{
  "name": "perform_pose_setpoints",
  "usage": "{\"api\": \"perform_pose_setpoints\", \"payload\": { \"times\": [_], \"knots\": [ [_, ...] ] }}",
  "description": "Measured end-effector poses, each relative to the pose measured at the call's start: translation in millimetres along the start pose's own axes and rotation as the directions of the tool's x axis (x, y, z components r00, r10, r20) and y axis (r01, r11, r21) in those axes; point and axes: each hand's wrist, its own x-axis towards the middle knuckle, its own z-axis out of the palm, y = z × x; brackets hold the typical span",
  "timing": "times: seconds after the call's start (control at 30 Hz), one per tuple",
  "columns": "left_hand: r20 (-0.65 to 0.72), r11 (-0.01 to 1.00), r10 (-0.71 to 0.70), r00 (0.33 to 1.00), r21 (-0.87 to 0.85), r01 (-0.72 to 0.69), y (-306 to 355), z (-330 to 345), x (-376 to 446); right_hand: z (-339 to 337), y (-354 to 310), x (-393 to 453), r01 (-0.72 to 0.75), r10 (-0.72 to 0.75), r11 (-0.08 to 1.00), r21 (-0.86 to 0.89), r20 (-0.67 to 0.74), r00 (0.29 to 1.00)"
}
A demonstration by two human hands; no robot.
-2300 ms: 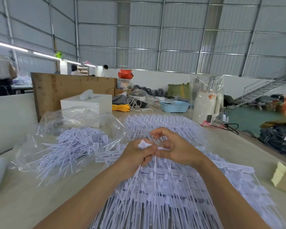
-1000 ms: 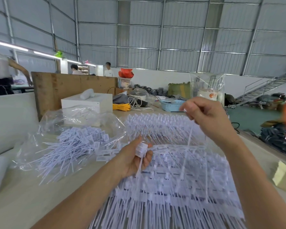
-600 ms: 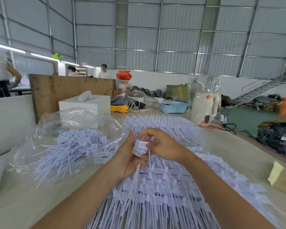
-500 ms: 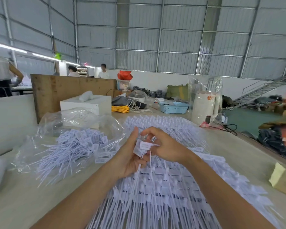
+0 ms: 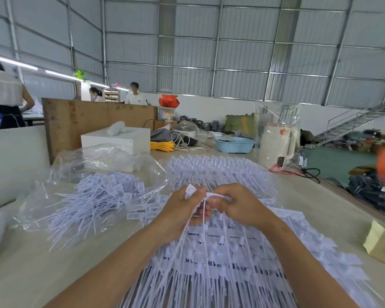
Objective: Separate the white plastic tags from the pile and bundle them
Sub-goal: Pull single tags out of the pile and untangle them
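The tags (image 5: 220,258) are white, crossed by dark bands where gaps show between rows. At ten o'clock, a clear bag (image 5: 93,174) holds more white tags. The table (image 5: 42,267) is pale beige. At twelve o'clock sit a light-blue latticed basket (image 5: 235,145), a yellow coil (image 5: 162,145) and a white box (image 5: 116,138); behind stands a brown grained board (image 5: 93,116).

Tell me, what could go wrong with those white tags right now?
1. The left hand grips only a few tags by their heads; their long tails hang into the big pile and may snag or drag others out.
2. The right hand pinches a tag right against that bunch, so one could slip.
3. The clear bag of loose tags lies close; piles could mix.
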Motion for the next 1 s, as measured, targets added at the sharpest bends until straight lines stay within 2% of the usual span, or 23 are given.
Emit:
{"api": "perform_pose_setpoints", "payload": {
  "times": [0.23, 0.33, 0.43, 0.5, 0.6, 0.67, 0.73, 0.8, 0.87, 0.93, 1.0],
  "knots": [
    [-0.033, 0.994, 0.098, 0.995, 0.05, -0.096, 3, 7, -5, 7, -2, -1, 0.053, -0.051, 0.998, 0.026, -0.088, 0.995],
    [-0.065, 0.995, 0.085, 0.994, 0.055, -0.081, 3, 7, -3, 9, -1, 1, 0.058, -0.059, 0.998, -0.016, -0.103, 0.993],
    [-0.049, 0.998, 0.004, 0.999, 0.059, -0.001, 2, 6, -2, 12, 0, -1, 0.095, -0.109, 0.987, -0.127, -0.108, 0.988],
    [-0.019, 0.995, -0.095, 0.995, 0.024, 0.095, 3, 5, -1, 11, 0, -5, 0.182, -0.226, 0.945, -0.271, -0.139, 0.964],
    [0.138, 0.922, -0.313, 0.939, -0.191, 0.336, 9, -1, 2, 8, 0, -5, 0.267, -0.343, 0.888, -0.374, -0.153, 0.927],
    [0.319, 0.796, -0.379, 0.869, -0.367, 0.482, 15, -8, 2, 10, -2, -2, 0.231, -0.282, 0.934, -0.274, -0.164, 0.945],
    [0.477, 0.727, -0.305, 0.824, -0.442, 0.525, 19, -13, 1, 8, -2, -3, 0.156, -0.155, 0.988, 0.0, -0.135, 0.979],
    [0.673, 0.683, -0.086, 0.734, -0.497, 0.536, 27, -16, -5, -3, 3, -10, 0.105, -0.07, 0.961, 0.257, -0.143, 0.987],
    [0.722, 0.672, 0.102, 0.684, -0.557, 0.488, 33, -17, -9, -15, 12, -17, 0.042, 0.037, 0.896, 0.442, -0.168, 0.985],
    [0.658, 0.696, 0.101, 0.746, -0.583, 0.419, 37, -14, -7, -17, 14, -18, 0.01, 0.081, 0.886, 0.464, -0.175, 0.981],
    [0.472, 0.722, 0.016, 0.881, -0.615, 0.316, 31, -16, -1, -7, 9, -12, -0.023, 0.083, 0.927, 0.373, -0.144, 0.986]
  ]
}}
